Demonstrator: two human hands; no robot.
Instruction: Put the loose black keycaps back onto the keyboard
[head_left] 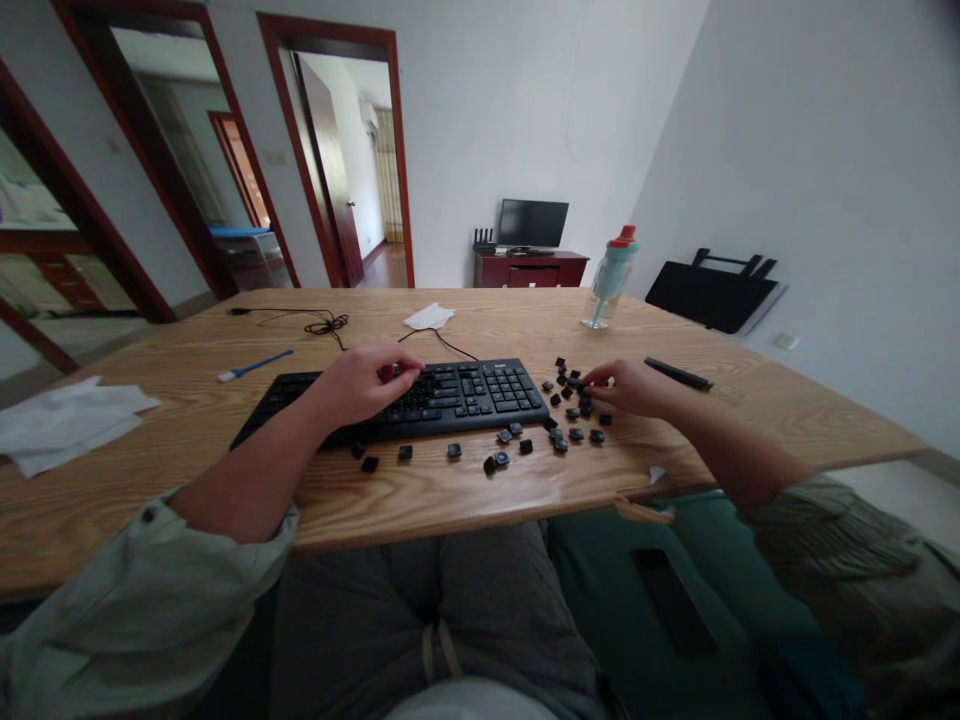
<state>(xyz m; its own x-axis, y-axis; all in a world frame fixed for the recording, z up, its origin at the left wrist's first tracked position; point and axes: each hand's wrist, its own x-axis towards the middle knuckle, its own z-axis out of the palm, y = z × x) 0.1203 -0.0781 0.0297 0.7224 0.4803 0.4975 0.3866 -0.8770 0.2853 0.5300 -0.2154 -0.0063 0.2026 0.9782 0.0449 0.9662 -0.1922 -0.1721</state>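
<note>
A black keyboard (495, 390) lies on the wooden table, with part of its middle bare of keycaps. Over that middle section is my left hand (367, 380), its fingers curled into a pinch; anything between the fingertips is hidden. Loose black keycaps (576, 434) are scattered to the right of the keyboard, and several more lie along its front edge. My right hand (626, 387) reaches into the pile on the right, with thumb and fingertips closed around a small black keycap (583, 386).
A bottle with a red lid (611, 280) stands at the back right. A dark stick-like object (679, 374) lies beyond my right hand. To the left are a blue-handled brush (255, 366) and white tissues (71, 415). A coiled cable (327, 325) lies behind the keyboard.
</note>
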